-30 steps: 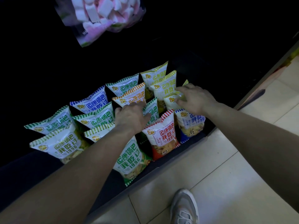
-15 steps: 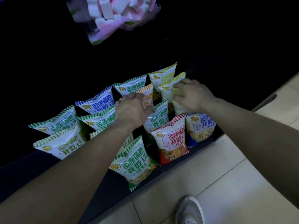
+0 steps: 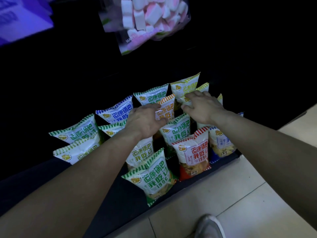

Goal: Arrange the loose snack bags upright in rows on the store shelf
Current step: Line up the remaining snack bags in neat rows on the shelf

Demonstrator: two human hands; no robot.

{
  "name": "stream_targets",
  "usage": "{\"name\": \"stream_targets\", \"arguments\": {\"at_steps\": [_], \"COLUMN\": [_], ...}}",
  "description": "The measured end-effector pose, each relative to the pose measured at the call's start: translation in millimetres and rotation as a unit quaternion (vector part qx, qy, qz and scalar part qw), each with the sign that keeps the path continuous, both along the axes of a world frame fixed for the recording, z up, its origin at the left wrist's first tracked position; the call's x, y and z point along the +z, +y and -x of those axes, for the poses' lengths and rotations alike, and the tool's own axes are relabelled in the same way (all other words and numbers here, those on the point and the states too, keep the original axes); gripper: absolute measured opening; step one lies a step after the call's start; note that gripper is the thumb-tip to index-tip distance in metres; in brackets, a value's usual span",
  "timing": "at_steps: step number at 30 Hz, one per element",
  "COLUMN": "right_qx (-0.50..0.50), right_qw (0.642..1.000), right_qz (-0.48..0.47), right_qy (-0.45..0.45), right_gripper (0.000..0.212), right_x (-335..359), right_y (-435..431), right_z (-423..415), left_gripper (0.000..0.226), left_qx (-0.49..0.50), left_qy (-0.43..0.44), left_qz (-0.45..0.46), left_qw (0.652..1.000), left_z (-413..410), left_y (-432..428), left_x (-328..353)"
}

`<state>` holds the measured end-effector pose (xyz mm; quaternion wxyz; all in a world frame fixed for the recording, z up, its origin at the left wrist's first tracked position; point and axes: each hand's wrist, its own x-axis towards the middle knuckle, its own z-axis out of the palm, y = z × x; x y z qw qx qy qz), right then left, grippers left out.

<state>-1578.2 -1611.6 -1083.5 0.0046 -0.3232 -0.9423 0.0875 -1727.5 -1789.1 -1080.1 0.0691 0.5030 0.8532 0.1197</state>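
Several white snack bags with striped tops stand in rows on a dark low shelf [image 3: 120, 200]. My left hand [image 3: 145, 121] grips the top of an orange-striped bag [image 3: 167, 107] in the middle row. My right hand [image 3: 202, 107] closes on the top of a yellow-striped bag [image 3: 203, 87] at the back right. A red-striped bag [image 3: 193, 157] and a green-striped bag [image 3: 152, 177] stand at the shelf's front. A blue-striped bag [image 3: 115, 114] leans at the back, and green-striped ones [image 3: 78, 133] lean at the left.
A clear bag of pink and white marshmallows [image 3: 147, 19] hangs above the shelf. The shelf interior behind the bags is dark. Pale floor tiles [image 3: 240, 194] run along the shelf front, with my grey shoe [image 3: 209, 227] at the bottom edge.
Both hands have moved further back into the shelf, the left from the green bags onto the orange-striped bag, the right up onto the yellow-striped bag. The camera tilted slightly upward.
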Motion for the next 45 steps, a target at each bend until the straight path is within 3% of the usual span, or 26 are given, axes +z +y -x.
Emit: {"name": "stream_targets", "arguments": {"at_steps": [4,19,26,33,39,45], "right_qx": [0.072,0.171,0.218,0.150,0.128,0.149], "right_qw": [0.997,0.978,0.965,0.982,0.987,0.987], "right_qz": [0.001,0.001,-0.003,0.007,0.011,0.020], "right_qy": [0.000,-0.124,-0.143,-0.114,-0.101,-0.061], "right_gripper": [0.064,0.067,0.075,0.102,0.138,0.125], "right_x": [14,60,64,16,-12,-19], "right_y": [-32,-141,-197,-213,-210,-203], "right_z": [8,37,78,117,128,125], "left_gripper": [0.063,0.070,0.092,0.106,0.121,0.110], "left_qx": [0.029,0.114,0.176,0.148,0.138,0.133], "left_qy": [0.007,0.005,0.024,0.042,0.132,0.154], "left_qz": [-0.047,0.069,0.102,0.101,0.117,0.089], "left_qw": [0.998,0.991,0.979,0.983,0.975,0.975], "left_z": [16,36,56,75,78,76], "left_y": [-42,-184,-251,-241,-222,-218], "left_x": [8,33,26,-6,-31,-45]}}
